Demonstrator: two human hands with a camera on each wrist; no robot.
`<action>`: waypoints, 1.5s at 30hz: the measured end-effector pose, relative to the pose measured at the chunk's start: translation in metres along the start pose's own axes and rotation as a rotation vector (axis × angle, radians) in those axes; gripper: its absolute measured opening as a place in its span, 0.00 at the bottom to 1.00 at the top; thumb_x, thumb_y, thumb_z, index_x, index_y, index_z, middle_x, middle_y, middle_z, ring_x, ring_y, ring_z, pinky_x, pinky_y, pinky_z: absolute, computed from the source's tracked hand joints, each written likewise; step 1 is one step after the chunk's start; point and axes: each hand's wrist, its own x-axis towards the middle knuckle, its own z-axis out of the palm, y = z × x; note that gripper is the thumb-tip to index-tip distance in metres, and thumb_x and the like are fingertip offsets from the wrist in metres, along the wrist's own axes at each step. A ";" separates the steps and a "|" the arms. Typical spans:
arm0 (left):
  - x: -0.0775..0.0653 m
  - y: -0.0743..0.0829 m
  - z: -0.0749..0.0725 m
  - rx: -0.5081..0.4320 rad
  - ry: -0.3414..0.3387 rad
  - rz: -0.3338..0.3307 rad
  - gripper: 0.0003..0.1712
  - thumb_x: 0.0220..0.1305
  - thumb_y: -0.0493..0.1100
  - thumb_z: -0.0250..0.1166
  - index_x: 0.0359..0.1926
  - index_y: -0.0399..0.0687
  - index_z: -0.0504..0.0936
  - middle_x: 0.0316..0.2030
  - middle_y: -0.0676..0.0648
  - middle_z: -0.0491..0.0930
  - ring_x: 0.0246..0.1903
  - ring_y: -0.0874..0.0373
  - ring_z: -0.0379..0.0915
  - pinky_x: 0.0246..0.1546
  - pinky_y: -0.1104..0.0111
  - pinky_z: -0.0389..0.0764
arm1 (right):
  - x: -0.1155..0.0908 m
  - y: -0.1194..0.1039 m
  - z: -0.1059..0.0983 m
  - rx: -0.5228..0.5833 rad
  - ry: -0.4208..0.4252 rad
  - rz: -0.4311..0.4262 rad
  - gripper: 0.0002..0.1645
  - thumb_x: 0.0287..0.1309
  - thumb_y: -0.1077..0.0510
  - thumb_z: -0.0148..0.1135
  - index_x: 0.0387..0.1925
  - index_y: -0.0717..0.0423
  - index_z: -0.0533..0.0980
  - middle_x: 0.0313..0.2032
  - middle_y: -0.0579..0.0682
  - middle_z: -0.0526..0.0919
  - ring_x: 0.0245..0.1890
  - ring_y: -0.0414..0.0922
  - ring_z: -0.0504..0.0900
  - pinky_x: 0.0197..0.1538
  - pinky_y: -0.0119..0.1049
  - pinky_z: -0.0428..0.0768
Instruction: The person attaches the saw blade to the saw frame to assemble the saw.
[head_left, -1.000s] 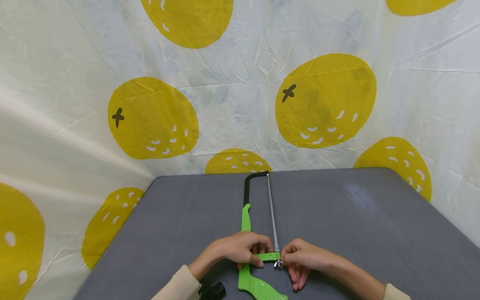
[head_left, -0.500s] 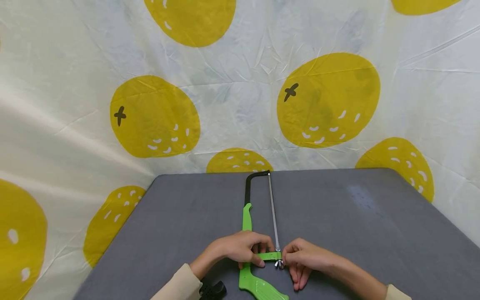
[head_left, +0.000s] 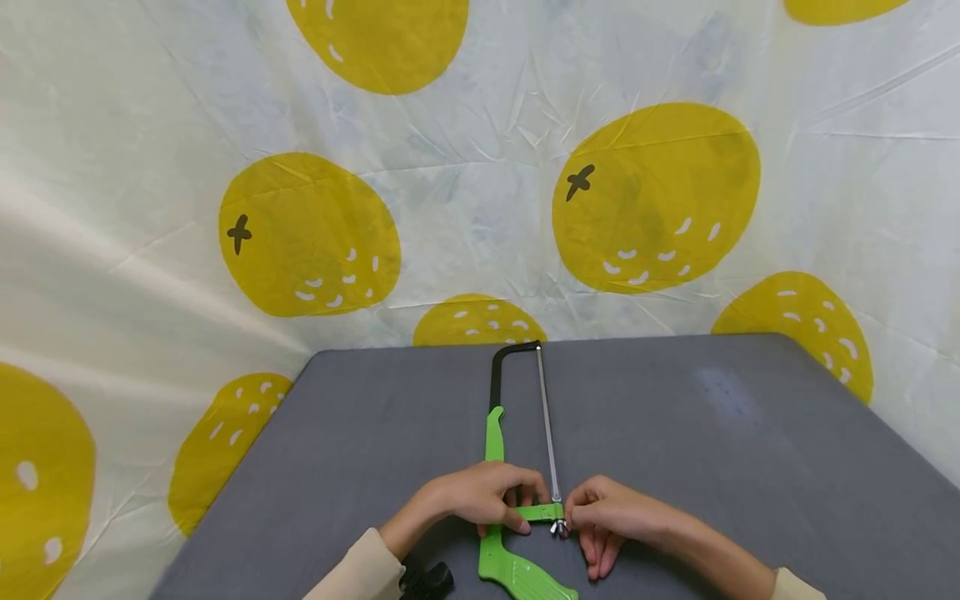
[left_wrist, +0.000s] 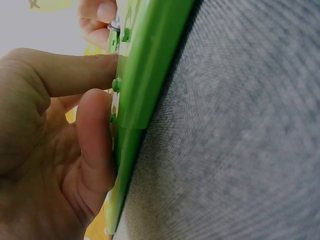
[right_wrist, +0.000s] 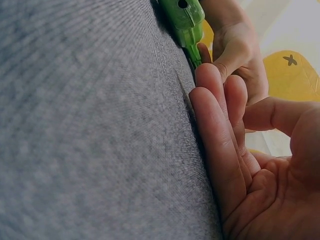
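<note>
A hacksaw with a green handle (head_left: 525,575), a black front bow and a thin metal blade (head_left: 547,425) lies flat on the grey table. My left hand (head_left: 483,492) grips its green frame close to the short rear arm (head_left: 538,512), thumb and fingers on either side of that arm. At the arm's outer end sits a small silver wing nut (head_left: 556,528). The thumb and forefinger of my right hand (head_left: 611,512) pinch it from the right. The right hand's other fingers (right_wrist: 215,135) lie low along the cloth in the right wrist view.
Grey cloth covers the table (head_left: 675,417). A black object (head_left: 431,581) is partly hidden beside the left sleeve at the front edge. Behind and at the sides hangs a white sheet (head_left: 472,208) printed with yellow fruit. The saw's black bow reaches the table's back edge.
The head view shifts slightly. Right fingertips make a tiny movement at the wing nut, while the left hand and the hacksaw keep their places.
</note>
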 end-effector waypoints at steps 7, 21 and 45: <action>-0.001 -0.003 0.000 0.003 0.015 -0.004 0.15 0.65 0.37 0.71 0.50 0.57 0.83 0.31 0.57 0.77 0.14 0.63 0.71 0.13 0.64 0.80 | 0.001 -0.003 0.002 -0.008 0.015 0.016 0.12 0.65 0.62 0.52 0.36 0.67 0.79 0.17 0.46 0.81 0.19 0.39 0.87 0.22 0.31 0.83; -0.001 0.000 0.000 -0.002 0.019 -0.007 0.15 0.65 0.37 0.72 0.50 0.57 0.83 0.31 0.57 0.77 0.15 0.62 0.72 0.13 0.64 0.80 | 0.000 -0.002 0.000 -0.008 0.001 0.006 0.11 0.66 0.63 0.51 0.37 0.69 0.78 0.17 0.46 0.82 0.19 0.38 0.87 0.22 0.30 0.82; -0.002 0.002 -0.001 0.085 0.007 0.022 0.16 0.64 0.37 0.72 0.51 0.57 0.82 0.31 0.58 0.78 0.16 0.65 0.73 0.17 0.66 0.82 | 0.000 -0.004 -0.003 0.033 -0.074 -0.009 0.08 0.66 0.64 0.52 0.37 0.65 0.77 0.19 0.45 0.83 0.21 0.38 0.88 0.24 0.30 0.83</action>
